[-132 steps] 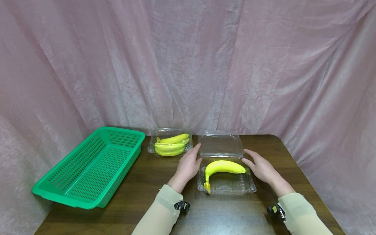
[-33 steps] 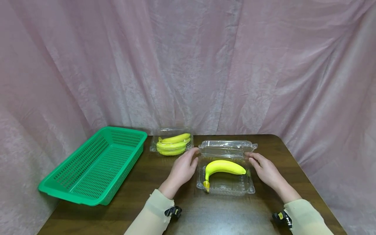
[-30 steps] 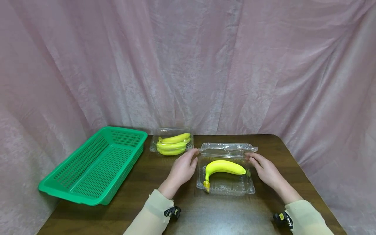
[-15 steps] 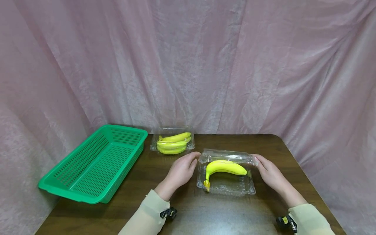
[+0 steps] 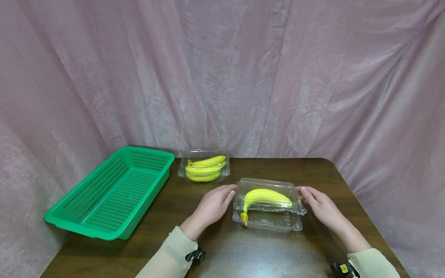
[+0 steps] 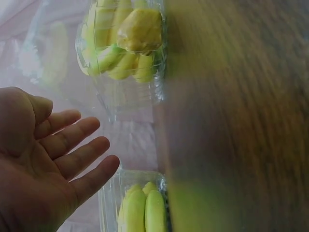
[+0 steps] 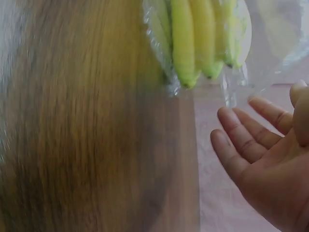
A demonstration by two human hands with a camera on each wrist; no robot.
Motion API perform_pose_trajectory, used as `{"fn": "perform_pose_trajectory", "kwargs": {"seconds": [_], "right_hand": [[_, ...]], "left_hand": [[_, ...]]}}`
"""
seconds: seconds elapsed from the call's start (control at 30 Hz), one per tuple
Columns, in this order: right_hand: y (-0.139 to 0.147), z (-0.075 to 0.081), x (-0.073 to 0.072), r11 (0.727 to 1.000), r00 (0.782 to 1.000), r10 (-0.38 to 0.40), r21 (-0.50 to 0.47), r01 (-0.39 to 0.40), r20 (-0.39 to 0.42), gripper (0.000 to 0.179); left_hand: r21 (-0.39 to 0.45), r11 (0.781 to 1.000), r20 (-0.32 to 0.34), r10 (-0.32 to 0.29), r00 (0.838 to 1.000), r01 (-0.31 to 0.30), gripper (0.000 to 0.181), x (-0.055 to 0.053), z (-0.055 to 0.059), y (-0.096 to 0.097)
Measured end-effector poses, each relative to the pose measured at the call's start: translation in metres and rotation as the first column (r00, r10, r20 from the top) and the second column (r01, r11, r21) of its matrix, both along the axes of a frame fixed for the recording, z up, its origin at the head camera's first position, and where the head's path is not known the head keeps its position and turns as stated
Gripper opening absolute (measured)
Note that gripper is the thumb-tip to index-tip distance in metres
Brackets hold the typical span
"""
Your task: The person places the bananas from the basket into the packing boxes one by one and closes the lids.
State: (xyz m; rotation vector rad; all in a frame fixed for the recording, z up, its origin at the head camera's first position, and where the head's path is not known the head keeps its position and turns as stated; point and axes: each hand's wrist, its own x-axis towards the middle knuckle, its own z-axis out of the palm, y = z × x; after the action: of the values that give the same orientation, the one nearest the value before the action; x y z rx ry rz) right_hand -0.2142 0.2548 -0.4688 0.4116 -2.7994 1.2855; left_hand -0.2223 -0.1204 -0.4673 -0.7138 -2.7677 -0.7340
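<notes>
A clear plastic clamshell box (image 5: 271, 224) stands in front of me with a large yellow banana (image 5: 264, 196) on top inside. Several bananas (image 7: 203, 38) show through its side in the right wrist view. The hinged lid (image 5: 267, 184) leans forward over the banana, its front edge short of the box's front rim. My left hand (image 5: 213, 204) is at the box's left side, fingers spread and relaxed in the left wrist view. My right hand (image 5: 323, 208) is by the lid's right edge, fingers extended and slightly bent, gripping nothing.
A green plastic basket (image 5: 125, 227) stands at the left of the brown wooden table (image 5: 243, 255). Behind my left hand is another clear box (image 5: 224, 173) holding several bananas. A pink curtain (image 5: 222, 77) hangs behind the table's far edge.
The lid has swung from lying back behind the box to forward over the banana. Both hands have come slightly nearer to me, and the right has moved a little outward from the lid.
</notes>
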Motion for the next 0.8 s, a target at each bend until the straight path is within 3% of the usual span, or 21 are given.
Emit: {"fn": "perform_pose_trajectory", "kwargs": {"seconds": [0.23, 0.47, 0.8], "right_hand": [[-0.007, 0.010, 0.014, 0.999, 0.999, -0.010, 0.046, 0.008, 0.051, 0.058], [-0.018, 0.017, 0.032, 0.998, 0.994, -0.013, 0.069, 0.005, 0.113, 0.064], [-0.023, 0.020, 0.037, 0.998, 0.991, 0.033, 0.057, -0.041, 0.129, 0.068]], "left_hand": [[-0.007, 0.999, -0.001, -0.037, 0.999, 0.037, 0.048, 0.007, 0.000, 0.000], [-0.037, 0.999, 0.055, -0.035, 0.998, 0.037, 0.058, 0.016, 0.002, 0.000], [-0.066, 0.997, 0.120, -0.032, 0.992, 0.040, 0.065, 0.023, 0.001, 0.000]]}}
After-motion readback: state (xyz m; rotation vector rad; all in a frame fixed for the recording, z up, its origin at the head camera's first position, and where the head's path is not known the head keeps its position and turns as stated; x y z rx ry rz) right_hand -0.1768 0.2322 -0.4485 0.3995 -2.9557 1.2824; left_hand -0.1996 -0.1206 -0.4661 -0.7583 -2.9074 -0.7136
